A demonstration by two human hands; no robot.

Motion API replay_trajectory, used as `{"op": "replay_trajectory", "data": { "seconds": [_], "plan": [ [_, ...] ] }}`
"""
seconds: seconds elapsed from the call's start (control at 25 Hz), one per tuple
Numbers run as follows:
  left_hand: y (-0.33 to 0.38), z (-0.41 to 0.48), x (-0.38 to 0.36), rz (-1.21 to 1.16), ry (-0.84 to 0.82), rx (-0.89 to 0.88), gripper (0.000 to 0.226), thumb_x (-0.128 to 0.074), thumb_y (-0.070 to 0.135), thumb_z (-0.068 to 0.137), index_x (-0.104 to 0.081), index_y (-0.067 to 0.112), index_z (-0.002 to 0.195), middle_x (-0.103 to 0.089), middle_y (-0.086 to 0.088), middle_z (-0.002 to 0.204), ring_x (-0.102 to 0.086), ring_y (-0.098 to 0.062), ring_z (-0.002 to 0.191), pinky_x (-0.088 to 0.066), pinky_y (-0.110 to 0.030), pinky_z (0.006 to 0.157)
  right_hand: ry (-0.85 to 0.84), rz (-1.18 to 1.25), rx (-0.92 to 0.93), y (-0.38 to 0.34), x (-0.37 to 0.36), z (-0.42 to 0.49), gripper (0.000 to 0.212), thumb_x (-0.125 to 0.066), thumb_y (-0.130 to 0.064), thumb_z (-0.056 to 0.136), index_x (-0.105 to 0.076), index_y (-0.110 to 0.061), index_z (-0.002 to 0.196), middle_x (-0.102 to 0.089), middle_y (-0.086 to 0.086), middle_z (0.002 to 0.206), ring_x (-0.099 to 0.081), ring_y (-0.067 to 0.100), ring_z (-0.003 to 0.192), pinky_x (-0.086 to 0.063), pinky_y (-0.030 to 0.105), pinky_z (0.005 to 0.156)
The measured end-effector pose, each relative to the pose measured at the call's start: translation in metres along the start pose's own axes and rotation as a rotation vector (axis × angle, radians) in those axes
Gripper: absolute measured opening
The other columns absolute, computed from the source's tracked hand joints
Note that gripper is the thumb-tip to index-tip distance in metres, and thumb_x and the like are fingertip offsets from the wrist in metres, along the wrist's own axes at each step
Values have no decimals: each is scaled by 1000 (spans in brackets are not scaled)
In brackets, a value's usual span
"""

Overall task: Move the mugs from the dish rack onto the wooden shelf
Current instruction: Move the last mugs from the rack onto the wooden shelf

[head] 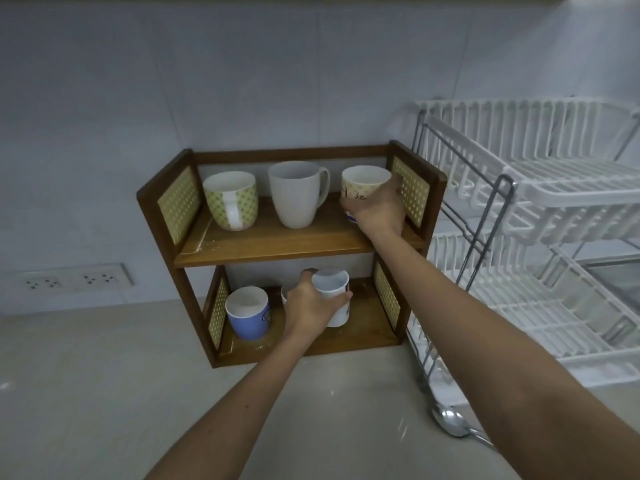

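Note:
A two-tier wooden shelf (266, 249) stands on the counter against the wall. Its upper board holds a green patterned mug (231, 199), a plain white mug (295, 192) and a cream printed mug (363, 183). My right hand (379, 209) is wrapped around the cream mug at the right end of that board. On the lower board stands a blue mug (248, 312). My left hand (308, 306) grips a white mug (331, 292) over the lower board; another mug sits mostly hidden behind that hand. The white dish rack (540, 202) at the right shows no mugs.
A metal spoon (450, 422) lies on the counter in front of the dish rack. A double wall socket (74, 279) sits low on the tiled wall at the left. The pale countertop (104, 375) stretches out left of the shelf.

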State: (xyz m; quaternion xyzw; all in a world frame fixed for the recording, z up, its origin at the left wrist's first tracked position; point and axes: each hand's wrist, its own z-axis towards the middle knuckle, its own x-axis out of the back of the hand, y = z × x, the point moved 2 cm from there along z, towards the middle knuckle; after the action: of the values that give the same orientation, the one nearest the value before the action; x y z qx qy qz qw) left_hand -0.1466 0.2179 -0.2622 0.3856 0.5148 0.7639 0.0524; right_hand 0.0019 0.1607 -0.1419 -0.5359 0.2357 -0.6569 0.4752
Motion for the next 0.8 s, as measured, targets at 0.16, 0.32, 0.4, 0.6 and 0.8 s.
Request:
{"op": "replay_trajectory", "data": {
  "seconds": [0.16, 0.32, 0.4, 0.6, 0.8],
  "plan": [
    [1, 6, -15, 3, -42, 13, 75, -82, 44, 63, -51, 16, 126, -64, -4, 119, -59, -22, 111, -52, -34, 88, 79, 67, 165, 10, 19, -32, 78, -70, -34, 76, -33, -9, 140, -51, 13, 137, -47, 29, 128, -46, 45, 101],
    [3, 10, -33, 3, -58, 35, 73, -81, 45, 65, -51, 16, 124, -65, -4, 119, -59, -22, 112, -50, -30, 87, 254, -15, 377, 72, 29, -121, 57, -56, -25, 85, -40, -8, 138, -50, 12, 140, -43, 27, 132, -36, 42, 110],
    [3, 9, -41, 0, -58, 29, 67, -83, 42, 63, -55, 16, 119, -66, -4, 115, -60, -22, 109, -47, -27, 83, 102, -48, 304, 123, 22, -170, 56, -59, -15, 85, -43, -6, 138, -50, 14, 140, -44, 29, 132, -35, 43, 110],
    [1, 16, -59, 22, -85, 30, 66, -83, 38, 65, -54, 10, 118, -64, -10, 117, -59, -27, 110, -48, -32, 86, -476, -519, 159, 210, -11, -236, 67, -41, -42, 94, -23, -11, 150, -16, 7, 161, -6, 24, 149, -5, 41, 119],
    [-8, 27, -86, 82, -105, 32, 68, -83, 37, 66, -53, 9, 119, -64, -12, 120, -59, -29, 111, -50, -36, 89, -630, -663, 137, 237, -18, -249, 79, -22, -60, 90, -1, -18, 154, 2, 0, 163, 9, 18, 149, 13, 40, 116]
  ]
}}
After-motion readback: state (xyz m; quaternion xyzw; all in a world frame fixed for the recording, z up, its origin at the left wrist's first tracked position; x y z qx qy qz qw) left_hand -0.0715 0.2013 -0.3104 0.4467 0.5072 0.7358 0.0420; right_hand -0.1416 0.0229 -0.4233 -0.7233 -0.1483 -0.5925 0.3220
